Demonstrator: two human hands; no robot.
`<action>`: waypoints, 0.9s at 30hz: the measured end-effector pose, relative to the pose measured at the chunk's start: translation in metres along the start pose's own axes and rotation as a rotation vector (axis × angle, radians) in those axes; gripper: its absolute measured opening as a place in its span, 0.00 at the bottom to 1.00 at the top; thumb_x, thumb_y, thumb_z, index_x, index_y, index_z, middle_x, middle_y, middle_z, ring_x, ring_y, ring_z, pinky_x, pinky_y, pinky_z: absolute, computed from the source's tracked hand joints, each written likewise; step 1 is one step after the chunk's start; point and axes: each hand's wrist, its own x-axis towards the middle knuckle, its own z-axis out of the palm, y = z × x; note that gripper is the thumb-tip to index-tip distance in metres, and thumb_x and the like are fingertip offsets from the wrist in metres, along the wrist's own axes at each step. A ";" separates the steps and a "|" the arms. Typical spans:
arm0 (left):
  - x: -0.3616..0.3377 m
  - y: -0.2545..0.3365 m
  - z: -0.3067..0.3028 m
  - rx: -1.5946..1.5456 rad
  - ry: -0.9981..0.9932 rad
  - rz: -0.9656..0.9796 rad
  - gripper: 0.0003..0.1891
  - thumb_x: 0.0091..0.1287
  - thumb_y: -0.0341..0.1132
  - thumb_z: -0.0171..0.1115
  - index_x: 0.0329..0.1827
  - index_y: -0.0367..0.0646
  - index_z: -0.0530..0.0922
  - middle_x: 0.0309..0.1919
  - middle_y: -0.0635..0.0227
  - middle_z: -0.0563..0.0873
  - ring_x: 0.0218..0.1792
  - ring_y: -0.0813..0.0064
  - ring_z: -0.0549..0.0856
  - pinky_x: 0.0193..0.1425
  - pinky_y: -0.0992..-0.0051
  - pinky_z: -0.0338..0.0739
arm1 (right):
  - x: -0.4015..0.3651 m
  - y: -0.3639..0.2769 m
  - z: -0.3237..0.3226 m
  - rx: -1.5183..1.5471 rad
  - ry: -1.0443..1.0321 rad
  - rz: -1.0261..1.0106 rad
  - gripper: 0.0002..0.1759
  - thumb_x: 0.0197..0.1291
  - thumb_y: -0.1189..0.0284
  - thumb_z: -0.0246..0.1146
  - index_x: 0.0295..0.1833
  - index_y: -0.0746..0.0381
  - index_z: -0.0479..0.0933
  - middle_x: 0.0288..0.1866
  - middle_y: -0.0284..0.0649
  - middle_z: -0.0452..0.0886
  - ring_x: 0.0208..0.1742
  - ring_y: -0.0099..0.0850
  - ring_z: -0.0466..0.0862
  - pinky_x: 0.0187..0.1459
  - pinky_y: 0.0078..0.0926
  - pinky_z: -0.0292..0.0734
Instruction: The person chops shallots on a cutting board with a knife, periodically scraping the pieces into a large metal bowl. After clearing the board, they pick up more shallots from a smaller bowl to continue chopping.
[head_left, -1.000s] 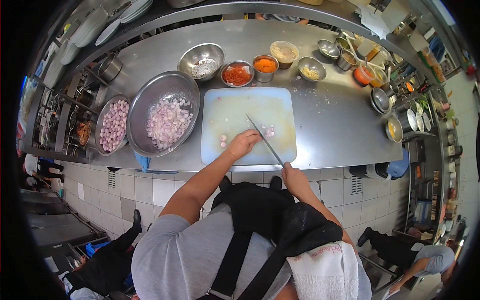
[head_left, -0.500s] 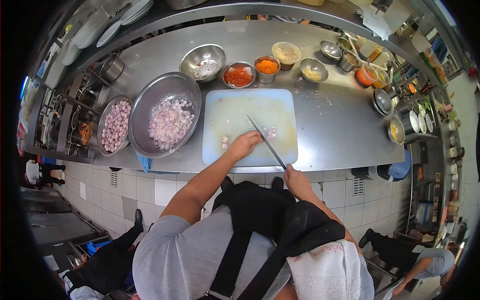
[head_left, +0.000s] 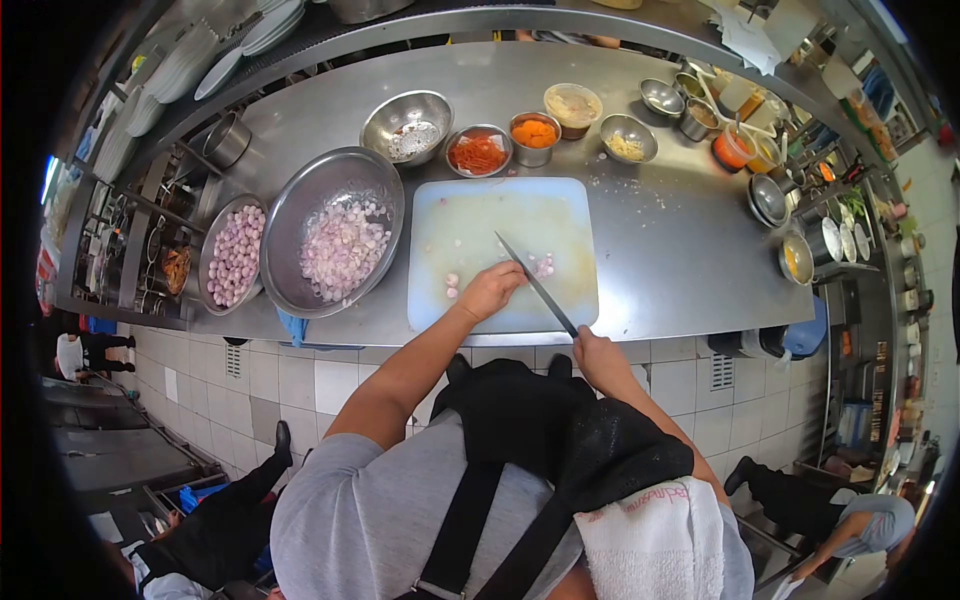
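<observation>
On the pale cutting board (head_left: 470, 215), my left hand (head_left: 494, 289) has its fingers bent and pressed together beside the blade; what they hold is hidden. My right hand (head_left: 598, 358) is wrapped round the handle of a long knife (head_left: 540, 289), whose blade slants up and left across the board. Small chopped shallot pieces (head_left: 543, 266) lie just right of the blade. Two peeled shallots (head_left: 452, 286) rest left of my left hand. Left of the board, a large tilted metal bowl (head_left: 283, 205) holds sliced shallots (head_left: 343, 250).
A bowl of whole shallots (head_left: 235, 255) stands at the far left. Behind the board are bowls of red strips (head_left: 477, 153), orange pieces (head_left: 534, 133) and chopped garlic (head_left: 627, 146). More containers line the right side. Other people stand at the lower left and lower right.
The view has shifted very slightly. My hands and the knife hold almost the same places on the board.
</observation>
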 end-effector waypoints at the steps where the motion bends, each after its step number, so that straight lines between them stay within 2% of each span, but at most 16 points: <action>1: 0.000 0.001 0.000 -0.004 0.013 0.012 0.11 0.65 0.18 0.71 0.48 0.42 0.89 0.51 0.62 0.89 0.52 0.56 0.91 0.56 0.63 0.89 | -0.006 0.001 -0.004 0.012 -0.011 -0.001 0.14 0.81 0.65 0.59 0.56 0.65 0.76 0.36 0.65 0.88 0.41 0.69 0.89 0.45 0.70 0.82; 6: -0.003 0.000 0.002 -0.007 0.010 0.004 0.09 0.68 0.20 0.72 0.47 0.42 0.89 0.51 0.63 0.89 0.49 0.58 0.92 0.54 0.64 0.90 | 0.008 0.012 0.032 0.086 0.015 0.005 0.13 0.82 0.64 0.59 0.56 0.65 0.75 0.37 0.66 0.88 0.42 0.69 0.89 0.46 0.70 0.82; 8: -0.001 0.000 0.002 -0.058 0.093 -0.037 0.05 0.71 0.23 0.73 0.46 0.42 0.90 0.50 0.63 0.90 0.47 0.60 0.92 0.52 0.65 0.90 | 0.017 0.009 0.034 0.082 0.013 0.035 0.13 0.82 0.64 0.59 0.56 0.65 0.74 0.37 0.66 0.88 0.42 0.69 0.89 0.46 0.70 0.82; 13: -0.004 -0.004 0.003 -0.075 0.077 -0.052 0.04 0.73 0.25 0.73 0.47 0.42 0.91 0.50 0.63 0.89 0.46 0.60 0.91 0.51 0.66 0.89 | 0.017 0.010 0.033 0.070 -0.011 0.034 0.14 0.83 0.63 0.57 0.55 0.64 0.74 0.37 0.66 0.88 0.42 0.69 0.89 0.46 0.71 0.82; 18: -0.008 -0.008 0.004 -0.047 0.077 -0.037 0.06 0.72 0.23 0.72 0.48 0.43 0.91 0.50 0.62 0.89 0.48 0.59 0.91 0.51 0.65 0.89 | 0.005 -0.006 -0.003 -0.053 -0.028 0.023 0.14 0.83 0.63 0.57 0.55 0.65 0.74 0.36 0.65 0.88 0.41 0.68 0.89 0.45 0.70 0.83; 20: -0.011 -0.010 0.006 -0.035 0.039 -0.089 0.10 0.68 0.21 0.71 0.48 0.44 0.90 0.53 0.62 0.88 0.54 0.56 0.90 0.58 0.61 0.88 | -0.005 -0.010 -0.017 -0.099 -0.032 0.023 0.14 0.83 0.63 0.57 0.54 0.65 0.74 0.36 0.65 0.88 0.41 0.68 0.89 0.45 0.70 0.83; 24: -0.012 -0.012 0.007 -0.033 0.058 -0.082 0.10 0.67 0.20 0.71 0.48 0.43 0.90 0.52 0.62 0.89 0.54 0.55 0.90 0.59 0.61 0.89 | -0.025 -0.014 -0.036 -0.103 -0.081 0.029 0.14 0.83 0.63 0.57 0.55 0.66 0.75 0.36 0.65 0.88 0.41 0.69 0.89 0.45 0.70 0.83; 26: -0.010 -0.012 0.006 -0.026 0.102 -0.013 0.08 0.70 0.21 0.72 0.48 0.42 0.90 0.50 0.61 0.88 0.49 0.57 0.90 0.50 0.64 0.89 | -0.030 -0.013 -0.037 -0.116 -0.089 0.041 0.14 0.83 0.64 0.57 0.55 0.66 0.75 0.36 0.65 0.88 0.41 0.69 0.89 0.46 0.70 0.83; 27: -0.010 -0.011 0.006 -0.026 0.103 -0.016 0.08 0.70 0.21 0.72 0.48 0.42 0.90 0.50 0.61 0.88 0.49 0.57 0.90 0.50 0.64 0.89 | -0.032 -0.012 -0.037 -0.110 -0.100 0.053 0.14 0.82 0.64 0.58 0.56 0.66 0.75 0.36 0.65 0.88 0.41 0.69 0.89 0.46 0.70 0.82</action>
